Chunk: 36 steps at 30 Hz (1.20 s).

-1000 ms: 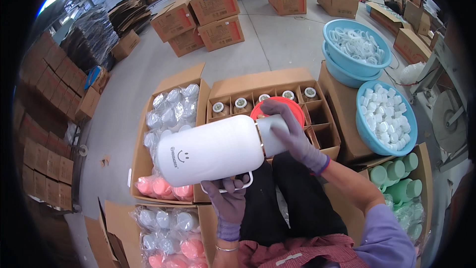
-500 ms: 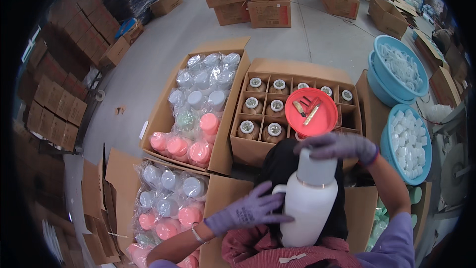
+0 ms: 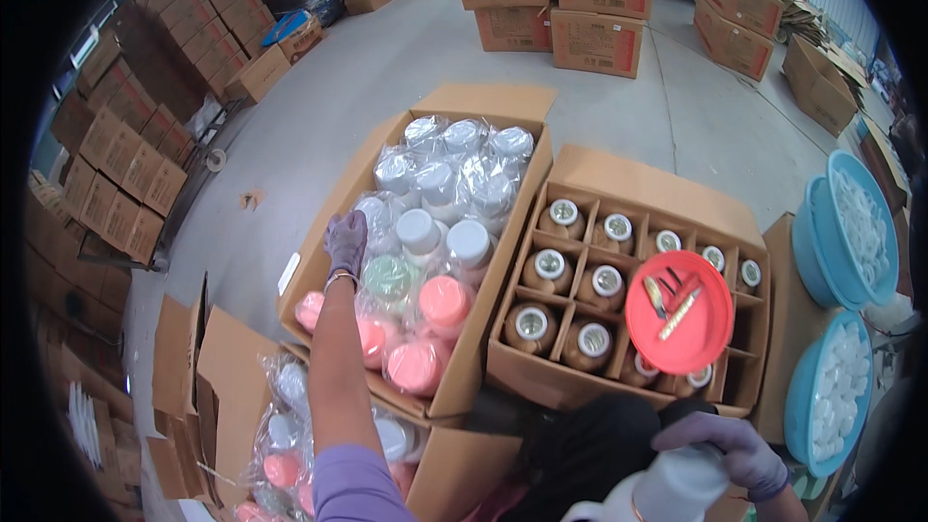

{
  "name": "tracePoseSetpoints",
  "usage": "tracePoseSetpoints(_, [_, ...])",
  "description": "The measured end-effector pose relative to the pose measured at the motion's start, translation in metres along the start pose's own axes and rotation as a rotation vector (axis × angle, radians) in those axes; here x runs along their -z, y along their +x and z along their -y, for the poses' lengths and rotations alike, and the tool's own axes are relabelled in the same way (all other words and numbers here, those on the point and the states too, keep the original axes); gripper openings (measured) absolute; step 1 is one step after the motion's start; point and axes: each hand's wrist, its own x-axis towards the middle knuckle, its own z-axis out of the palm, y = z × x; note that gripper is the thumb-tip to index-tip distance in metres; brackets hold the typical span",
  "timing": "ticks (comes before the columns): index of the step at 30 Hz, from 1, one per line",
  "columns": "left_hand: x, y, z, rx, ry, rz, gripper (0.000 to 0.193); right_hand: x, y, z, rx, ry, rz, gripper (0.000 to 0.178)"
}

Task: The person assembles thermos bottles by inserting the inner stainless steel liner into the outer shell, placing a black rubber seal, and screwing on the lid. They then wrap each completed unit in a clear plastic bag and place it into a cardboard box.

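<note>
My right hand (image 3: 733,447), in a grey-purple glove, is curled over the top of the pale cup lid of a white vacuum flask (image 3: 667,495). The flask leans at my lap, with its lower part cut off by the frame edge. My left hand (image 3: 346,242), gloved alike, reaches to the left side of an open carton (image 3: 443,406) of flasks in clear plastic bags. Its fingers are bent and close together against the plastic beside a white-capped flask (image 3: 372,216); what they hold is hidden. Nearby are a green-capped flask (image 3: 388,276) and several pink-capped ones (image 3: 446,302).
A divided carton (image 3: 522,372) holds several brown-bodied bottles with open necks. On it rests a red dish (image 3: 710,333) with small tools. Blue basins (image 3: 802,420) of white parts stand at the right. Another carton (image 3: 232,358) of bagged flasks is at lower left; stacked cartons (image 3: 599,39) stand behind.
My left hand has left the flask's side and stretched forward to the bagged flasks. My right hand stays on the flask's lid. The whole view has shifted, with the flask lower in it.
</note>
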Motion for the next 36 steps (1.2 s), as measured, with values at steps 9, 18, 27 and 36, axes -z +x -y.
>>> tracePoseSetpoints(9, [-0.069,0.031,-0.004,0.021,0.503,0.164,0.051,0.019,0.039,-0.026,-0.074,0.273,-0.286,0.065])
tracePoseSetpoints(18, [0.084,-0.054,-0.138,-0.351,-1.317,0.135,0.048,0.036,0.078,-0.021,-0.059,-0.12,-0.144,0.042])
tracePoseSetpoints(27, [0.291,-0.135,-0.246,-1.171,-1.828,0.815,0.047,-0.012,0.209,-0.002,0.631,-0.8,-0.303,0.092])
tracePoseSetpoints(36, [0.219,-0.176,-0.341,-0.931,-1.58,0.801,0.052,-0.003,0.235,0.066,0.368,-0.493,-0.444,0.042])
